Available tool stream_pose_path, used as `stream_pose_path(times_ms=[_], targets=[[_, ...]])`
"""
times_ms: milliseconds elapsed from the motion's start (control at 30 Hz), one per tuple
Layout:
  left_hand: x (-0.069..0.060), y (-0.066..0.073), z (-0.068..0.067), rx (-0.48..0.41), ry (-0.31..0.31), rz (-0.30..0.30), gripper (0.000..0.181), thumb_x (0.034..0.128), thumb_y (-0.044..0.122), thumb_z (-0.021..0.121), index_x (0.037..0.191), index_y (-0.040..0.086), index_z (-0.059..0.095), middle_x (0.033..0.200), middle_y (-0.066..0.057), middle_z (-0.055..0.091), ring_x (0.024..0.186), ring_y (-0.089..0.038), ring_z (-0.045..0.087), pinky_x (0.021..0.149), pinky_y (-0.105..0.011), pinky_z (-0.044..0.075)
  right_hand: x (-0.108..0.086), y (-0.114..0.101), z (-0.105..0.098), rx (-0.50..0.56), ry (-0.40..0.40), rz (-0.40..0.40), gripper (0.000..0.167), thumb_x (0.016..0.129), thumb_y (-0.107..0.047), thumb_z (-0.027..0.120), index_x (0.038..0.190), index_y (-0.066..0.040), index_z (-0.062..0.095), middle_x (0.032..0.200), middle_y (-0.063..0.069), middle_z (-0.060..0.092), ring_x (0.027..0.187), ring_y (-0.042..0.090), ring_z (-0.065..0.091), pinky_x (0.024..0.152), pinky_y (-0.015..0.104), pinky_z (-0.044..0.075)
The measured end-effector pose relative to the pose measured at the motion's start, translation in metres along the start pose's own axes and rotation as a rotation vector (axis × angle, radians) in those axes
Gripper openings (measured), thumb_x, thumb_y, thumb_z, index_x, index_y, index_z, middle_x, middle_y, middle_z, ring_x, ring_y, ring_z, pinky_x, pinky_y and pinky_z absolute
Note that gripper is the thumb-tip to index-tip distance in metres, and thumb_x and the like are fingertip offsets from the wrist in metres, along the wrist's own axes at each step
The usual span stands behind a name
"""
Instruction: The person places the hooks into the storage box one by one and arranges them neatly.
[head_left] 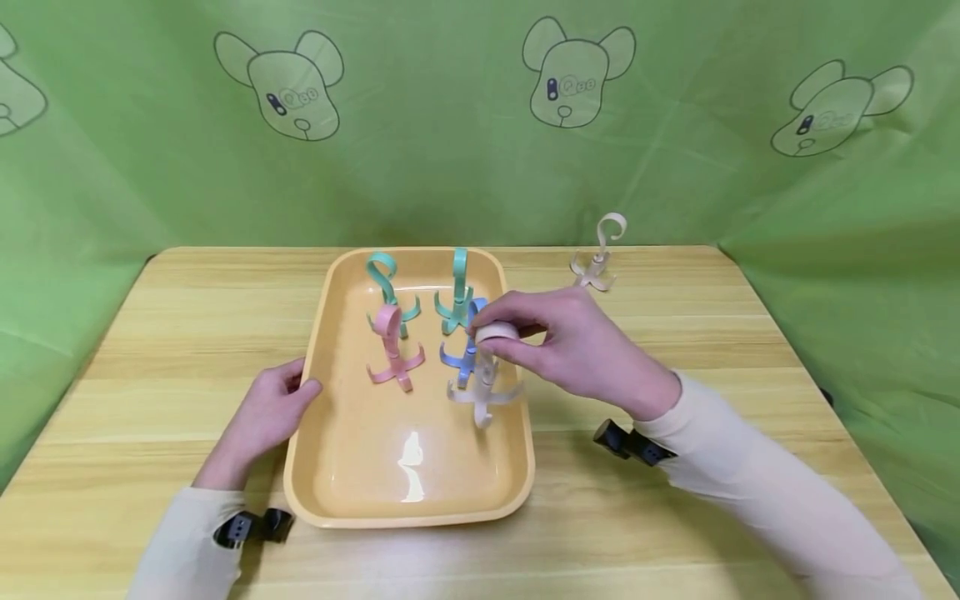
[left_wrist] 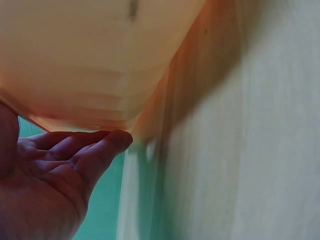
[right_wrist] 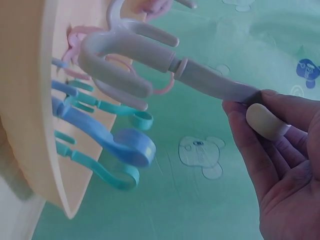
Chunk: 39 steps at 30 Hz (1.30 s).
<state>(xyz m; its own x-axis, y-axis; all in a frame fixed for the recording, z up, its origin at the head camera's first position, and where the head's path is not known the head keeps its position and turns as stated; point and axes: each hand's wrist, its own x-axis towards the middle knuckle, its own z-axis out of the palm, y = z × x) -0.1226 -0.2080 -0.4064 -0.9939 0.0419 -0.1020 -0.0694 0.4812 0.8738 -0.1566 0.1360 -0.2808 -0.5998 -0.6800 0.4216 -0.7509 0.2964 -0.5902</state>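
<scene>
My right hand [head_left: 573,342] pinches the curled top of a whitish multi-prong rotating hook [right_wrist: 215,85] between thumb and fingers. The hook hangs with its prongs downward over the right side of the yellow-orange tray [head_left: 408,522]. A blue hook [head_left: 457,362] stands in the tray just behind it, partly covered by the hand and the whitish hook. On the tray's left edge, my left hand [head_left: 266,408] holds the rim, thumb on top and fingers against the outside, as the left wrist view shows.
A pink hook [head_left: 396,367] and two green hooks, one left [head_left: 387,283] and one right [head_left: 456,308], also stand inside the tray. Another whitish hook [head_left: 595,271] is on the wooden table [head_left: 645,542] at the back right. Green cloth [head_left: 450,183] hangs behind the table.
</scene>
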Motion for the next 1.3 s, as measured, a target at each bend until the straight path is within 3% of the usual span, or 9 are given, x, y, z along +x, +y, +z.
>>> stream_pose_path(times_ms=[433,567,733,967,1300], targets=[[0.000,-0.007,-0.002,0.016,0.009,-0.006,0.043,0.0955,0.008,0.050,0.133,-0.013,0.052,0.104,-0.028,0.066,0.075,-0.026,0.068,0.061,-0.031,0.058,0.018,0.002,0.030,0.054,-0.109,-0.020,0.014,0.088,-0.011,0.074,0.102,-0.010,0.073,0.096,-0.009,0.070,0.082,0.001,0.064,0.075,0.022,0.055],[0.000,-0.005,-0.001,0.010,0.007,-0.005,0.043,0.0957,0.008,0.049,0.133,-0.013,0.052,0.104,-0.029,0.066,0.075,-0.026,0.068,0.061,-0.031,0.058,0.021,0.003,0.038,0.065,-0.141,-0.033,0.015,0.089,-0.011,0.073,0.104,-0.010,0.074,0.096,-0.009,0.070,0.078,0.000,0.062,0.069,0.021,0.054],[0.000,-0.005,-0.002,0.008,0.011,-0.005,0.043,0.0957,0.008,0.049,0.133,-0.013,0.052,0.103,-0.028,0.066,0.076,-0.026,0.068,0.061,-0.031,0.058,0.024,0.003,0.047,0.028,-0.193,-0.036,0.013,0.090,-0.014,0.073,0.103,-0.012,0.073,0.092,-0.011,0.069,0.068,0.000,0.055,0.061,0.022,0.050],[0.000,-0.004,-0.002,0.008,0.010,0.001,0.043,0.0956,0.008,0.049,0.133,-0.013,0.052,0.103,-0.028,0.067,0.076,-0.026,0.068,0.061,-0.031,0.058,0.031,-0.002,0.060,-0.075,-0.228,-0.071,0.011,0.089,-0.015,0.074,0.100,-0.015,0.073,0.080,-0.014,0.063,0.063,-0.001,0.050,0.061,0.018,0.046],[0.002,-0.004,0.001,-0.011,0.009,0.013,0.042,0.0956,0.006,0.048,0.133,-0.013,0.052,0.102,-0.028,0.067,0.075,-0.027,0.069,0.060,-0.031,0.058,0.039,-0.001,0.071,-0.080,-0.269,-0.047,0.007,0.091,-0.015,0.071,0.098,-0.016,0.072,0.083,-0.012,0.067,0.065,-0.002,0.055,0.062,0.018,0.047]])
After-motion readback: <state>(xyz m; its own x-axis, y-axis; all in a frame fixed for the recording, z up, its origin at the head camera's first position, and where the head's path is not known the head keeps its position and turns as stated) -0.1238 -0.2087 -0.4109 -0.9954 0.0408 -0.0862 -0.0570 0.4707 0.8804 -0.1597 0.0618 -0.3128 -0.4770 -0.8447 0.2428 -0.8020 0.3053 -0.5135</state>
